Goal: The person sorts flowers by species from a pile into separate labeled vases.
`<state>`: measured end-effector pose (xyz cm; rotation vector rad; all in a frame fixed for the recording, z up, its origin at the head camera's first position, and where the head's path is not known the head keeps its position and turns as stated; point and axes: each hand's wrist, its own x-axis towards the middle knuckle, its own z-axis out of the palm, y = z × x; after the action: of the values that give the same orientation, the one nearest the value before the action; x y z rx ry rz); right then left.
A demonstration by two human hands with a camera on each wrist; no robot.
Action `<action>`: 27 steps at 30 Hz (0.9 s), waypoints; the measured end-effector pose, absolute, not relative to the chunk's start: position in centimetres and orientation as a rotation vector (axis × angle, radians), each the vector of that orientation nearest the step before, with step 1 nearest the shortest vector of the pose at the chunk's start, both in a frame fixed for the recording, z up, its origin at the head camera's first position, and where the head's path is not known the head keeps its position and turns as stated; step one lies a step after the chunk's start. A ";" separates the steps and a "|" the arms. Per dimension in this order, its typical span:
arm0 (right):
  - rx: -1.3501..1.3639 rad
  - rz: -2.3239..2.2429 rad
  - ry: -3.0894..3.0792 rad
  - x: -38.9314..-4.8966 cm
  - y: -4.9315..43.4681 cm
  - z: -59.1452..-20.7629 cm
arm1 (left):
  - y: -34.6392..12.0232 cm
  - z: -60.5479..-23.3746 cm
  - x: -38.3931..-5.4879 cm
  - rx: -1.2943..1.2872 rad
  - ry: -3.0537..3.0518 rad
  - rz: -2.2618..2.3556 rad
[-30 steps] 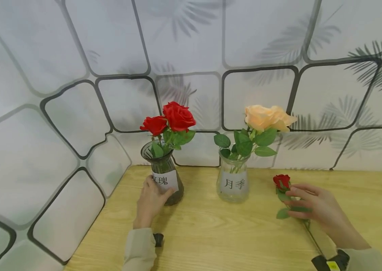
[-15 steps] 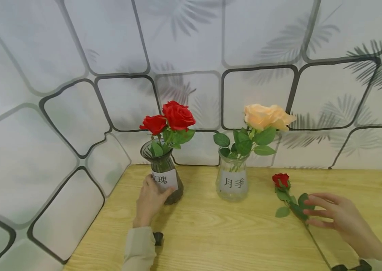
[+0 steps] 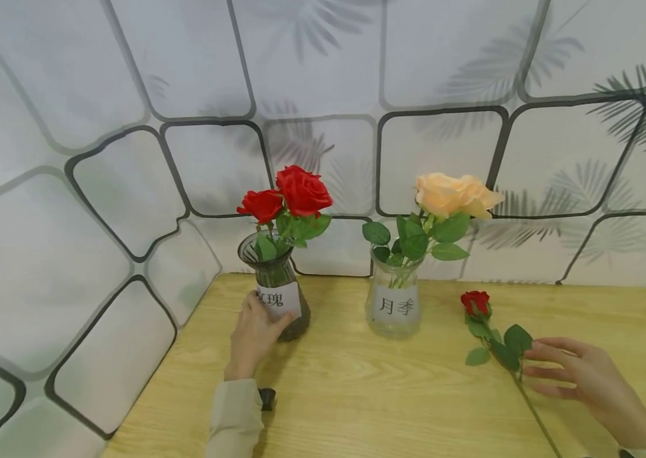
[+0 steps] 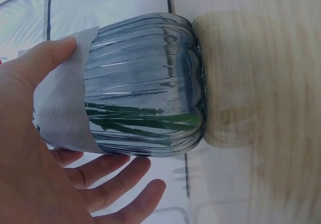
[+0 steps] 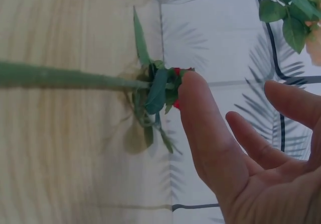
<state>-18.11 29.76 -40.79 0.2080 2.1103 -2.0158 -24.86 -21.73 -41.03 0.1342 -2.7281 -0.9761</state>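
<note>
My left hand [image 3: 255,337] grips the belly of a dark ribbed glass vase [image 3: 301,323] that holds red roses [image 3: 302,191]. In the left wrist view the thumb lies on the vase's white paper label [image 4: 65,93], and green stems [image 4: 145,122] show through the glass. On the table to the right lies a single red rose [image 3: 475,303] with a long leafy stem. Just right of its leaves hovers my right hand [image 3: 586,378], fingers apart and holding nothing. In the right wrist view the rose stem [image 5: 60,77] runs towards the red bloom, partly hidden behind a finger.
A clear glass vase [image 3: 377,280] with a paper label and peach roses [image 3: 457,195] stands between the dark vase and the lying rose. Behind the wooden table [image 3: 351,407] rises a patterned wall [image 3: 323,76], which continues along the left side.
My right hand has drawn back to the right and towards me, away from the lying rose's bloom, uncovering its leaves. The left hand stays on the dark vase.
</note>
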 end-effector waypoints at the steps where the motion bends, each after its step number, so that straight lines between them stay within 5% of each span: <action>1: 0.207 -2.001 2.113 -18.0 29.9 -40.9 | -21.7 -41.0 -24.9 0.137 -2.729 -0.976; 27: 0.192 -1.543 2.307 -18.1 29.8 -42.4 | -21.8 -41.1 -24.9 0.115 -2.733 -0.937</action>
<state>-18.13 29.82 -42.37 0.1922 2.3073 -1.5427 -24.88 -21.82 -41.13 0.1150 -2.7334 -0.9371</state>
